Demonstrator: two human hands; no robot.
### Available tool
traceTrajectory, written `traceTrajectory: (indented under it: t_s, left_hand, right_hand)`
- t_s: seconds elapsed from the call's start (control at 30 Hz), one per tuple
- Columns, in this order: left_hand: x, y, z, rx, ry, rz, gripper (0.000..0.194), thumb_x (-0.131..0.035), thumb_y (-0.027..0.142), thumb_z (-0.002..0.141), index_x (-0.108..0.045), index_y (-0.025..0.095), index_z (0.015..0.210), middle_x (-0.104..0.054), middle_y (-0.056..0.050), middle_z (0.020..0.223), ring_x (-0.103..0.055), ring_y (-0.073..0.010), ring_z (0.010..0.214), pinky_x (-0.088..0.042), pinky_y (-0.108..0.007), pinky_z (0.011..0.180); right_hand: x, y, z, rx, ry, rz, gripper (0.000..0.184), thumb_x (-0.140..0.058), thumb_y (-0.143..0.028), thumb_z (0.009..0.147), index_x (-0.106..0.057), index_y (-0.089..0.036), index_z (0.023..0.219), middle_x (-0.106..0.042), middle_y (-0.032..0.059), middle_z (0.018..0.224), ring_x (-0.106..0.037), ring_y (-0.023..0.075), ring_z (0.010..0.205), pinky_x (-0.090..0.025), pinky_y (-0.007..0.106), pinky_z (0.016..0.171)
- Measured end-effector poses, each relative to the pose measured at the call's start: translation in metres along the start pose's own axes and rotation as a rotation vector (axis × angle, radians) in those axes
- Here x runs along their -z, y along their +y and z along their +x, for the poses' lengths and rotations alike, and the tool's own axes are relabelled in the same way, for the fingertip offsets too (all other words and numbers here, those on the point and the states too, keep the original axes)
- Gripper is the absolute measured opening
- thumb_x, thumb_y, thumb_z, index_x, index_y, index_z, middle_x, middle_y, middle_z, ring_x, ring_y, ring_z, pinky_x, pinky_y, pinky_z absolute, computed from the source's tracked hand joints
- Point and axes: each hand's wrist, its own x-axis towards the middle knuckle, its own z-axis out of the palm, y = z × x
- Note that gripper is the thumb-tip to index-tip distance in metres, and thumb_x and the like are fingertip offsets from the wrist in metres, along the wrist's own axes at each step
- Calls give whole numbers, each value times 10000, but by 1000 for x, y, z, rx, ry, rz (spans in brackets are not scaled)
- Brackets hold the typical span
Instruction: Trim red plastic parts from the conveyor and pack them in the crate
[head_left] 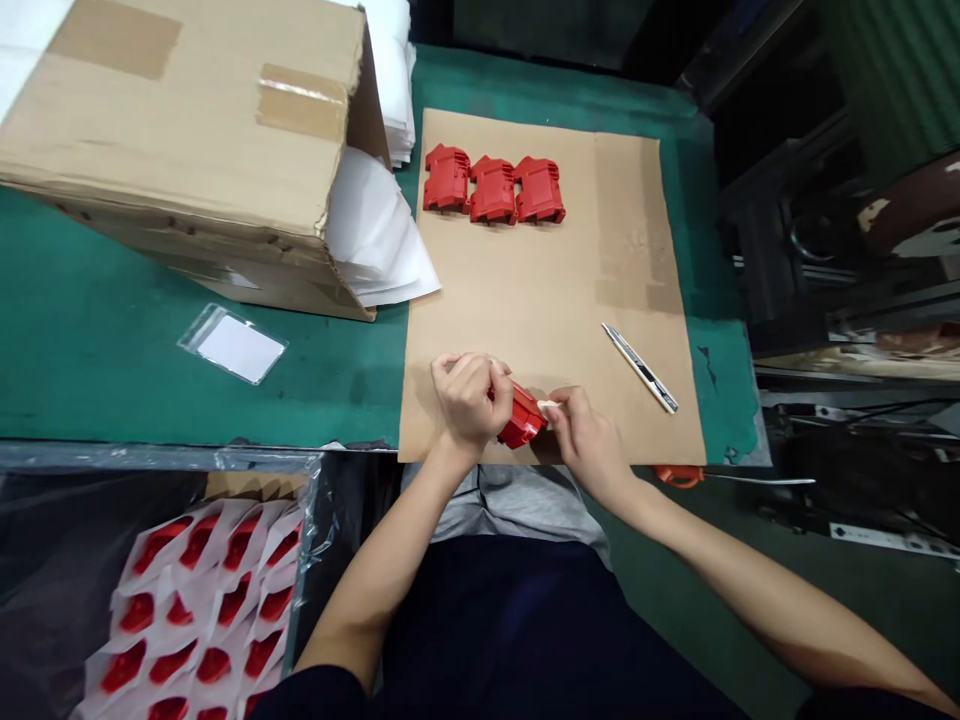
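Observation:
My left hand (474,398) is closed around a red plastic part (523,415), held tilted over the front edge of a cardboard sheet (525,320). My right hand (589,438) pinches a small whitish piece (549,404) against the right end of that part; its exact kind is too small to make out. Three similar red plastic housings (493,190) stand in a row at the back of the sheet. To the right of my hands lies a utility knife (640,368), its tip pointing away to the left.
A large cardboard box (202,110) with white foam sheets (379,235) spilling out stands at left on the green table (330,380). A clear bag with a white card (238,345) lies before it. Below left, a bin holds wrapped red parts (180,610). An orange-handled tool (679,476) protrudes at the front edge.

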Motion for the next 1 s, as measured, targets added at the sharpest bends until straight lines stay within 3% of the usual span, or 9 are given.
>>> traceTrajectory:
  t_s: [0.2, 0.3, 0.43, 0.5, 0.6, 0.7, 0.8, 0.93, 1.0]
  left_hand:
    - [-2, 1, 0, 88, -55, 9, 383, -343, 198, 950, -573, 206, 644, -714, -15, 656, -677, -167, 673, -370, -410, 851]
    - [5, 1, 8, 76, -102, 3, 415, -322, 233, 964, -580, 213, 640, -711, -14, 646, -676, -169, 666, -411, -418, 878]
    - [26, 8, -1, 122, -103, 34, 300, -364, 322, 984, -639, 203, 1002, -739, -104, 1035, -685, -233, 1012, -470, -446, 958]
    - [37, 14, -24, 339, -60, -8, 388, -434, 396, 969, -482, 219, 1311, -596, -170, 1336, -568, -271, 1260, -501, -451, 981]
    - [46, 24, -62, 671, -128, -215, 606, -479, 440, 951, -200, 324, 1476, -433, -148, 1501, -490, -253, 1353, -526, -416, 1004]
    - [50, 31, -71, 749, -200, -277, 703, -490, 427, 947, -70, 331, 1502, -373, -163, 1535, -503, -261, 1343, -541, -414, 992]
    - [56, 31, -45, 543, -310, -147, 709, -545, 348, 918, -149, 281, 1503, -435, -187, 1479, -529, -284, 1312, -533, -431, 994]
    - [63, 30, -11, -53, -663, 226, 638, -504, 124, 889, -310, 292, 1473, -452, -150, 1472, -464, -283, 1357, -425, -481, 1092]
    - [61, 35, -9, -256, -748, 397, 642, -456, 51, 882, -349, 308, 1459, -474, -133, 1456, -494, -272, 1324, -397, -499, 1107]
  right_hand:
    - [-7, 2, 20, -159, -266, -162, 300, -237, -293, 1018, -520, -196, 1039, -709, 99, 920, -659, 214, 752, -344, 270, 578]
    - [-2, 0, 28, -145, -295, -140, 256, -291, -277, 1017, -537, -205, 1008, -710, 73, 869, -653, 200, 699, -309, 266, 565]
    - [0, -2, 22, -93, -197, -42, 194, -353, -248, 1005, -541, -207, 977, -710, 60, 892, -670, 182, 737, -348, 252, 598]
    - [-6, -3, 11, -105, -139, 8, 225, -303, -237, 1014, -523, -197, 1029, -711, 67, 910, -684, 186, 753, -380, 252, 600]
    - [-24, -12, -10, -151, -7, 91, 277, -238, -245, 1013, -496, -169, 1083, -714, 104, 898, -702, 220, 745, -432, 279, 578]
    - [-44, -29, -29, -117, 206, 246, 273, -253, -281, 1001, -495, -177, 1074, -720, 128, 901, -713, 243, 762, -499, 313, 607]
    - [-51, -39, -41, -58, 272, 382, 247, -276, -286, 986, -497, -197, 1053, -721, 124, 907, -713, 240, 759, -532, 327, 627]
    - [-34, -16, -47, -93, 238, 528, 241, -332, -345, 968, -486, -199, 1081, -703, 92, 872, -695, 225, 717, -531, 320, 608]
    - [-22, 5, -45, -168, 235, 576, 252, -370, -395, 958, -489, -207, 1075, -687, 60, 833, -677, 210, 683, -519, 309, 594]
